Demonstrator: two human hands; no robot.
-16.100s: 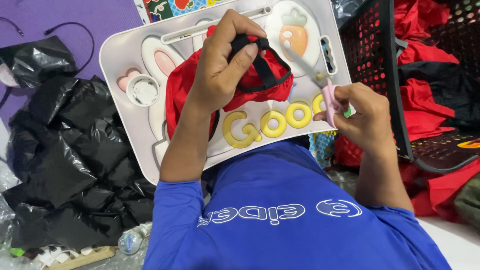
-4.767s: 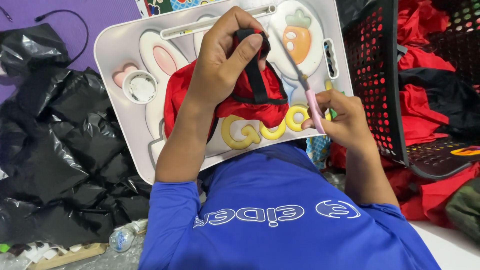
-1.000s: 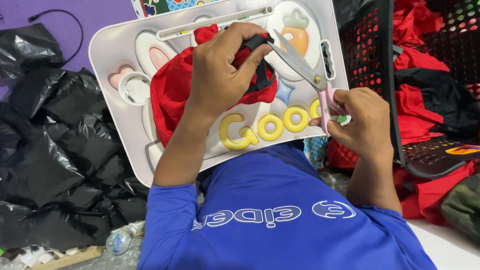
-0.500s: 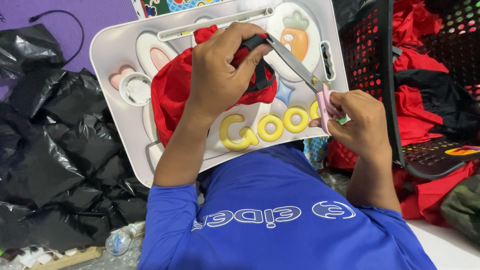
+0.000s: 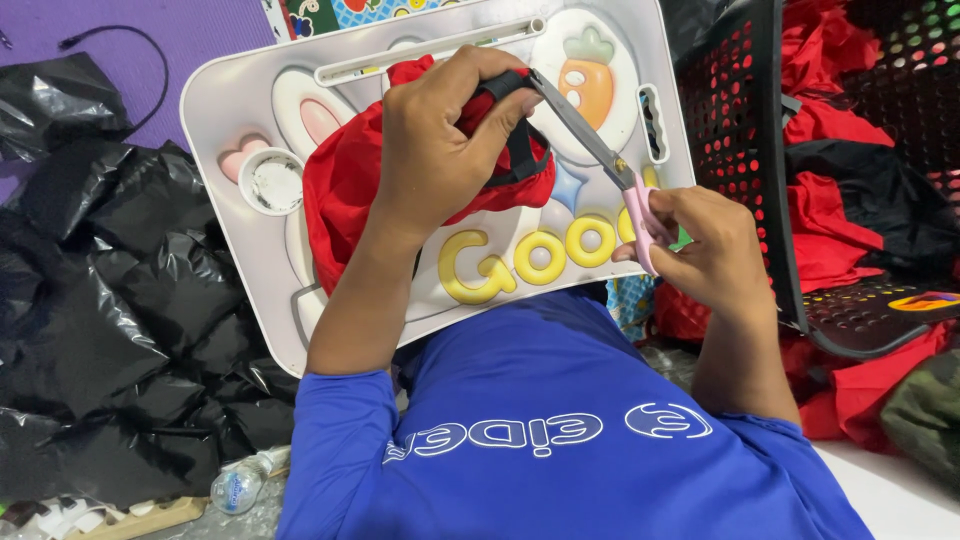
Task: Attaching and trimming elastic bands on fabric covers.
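The left hand (image 5: pixel 440 150) clenches its fingers (image 5: pixel 490 130) around a bunched red fabric piece with a black strap (image 5: pixel 345 180), pressed onto the white cartoon-printed lap desk (image 5: pixel 220 100). The right hand (image 5: pixel 705 245) grips pink-handled metal scissors (image 5: pixel 600 150), blade tips touching the strap beside the left fingers.

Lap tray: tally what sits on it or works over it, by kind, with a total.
Hands: 2, left hand and right hand
Red garment: 1
Black strap: 1
Pink-handled scissors: 1
Total: 5, all over the lap tray
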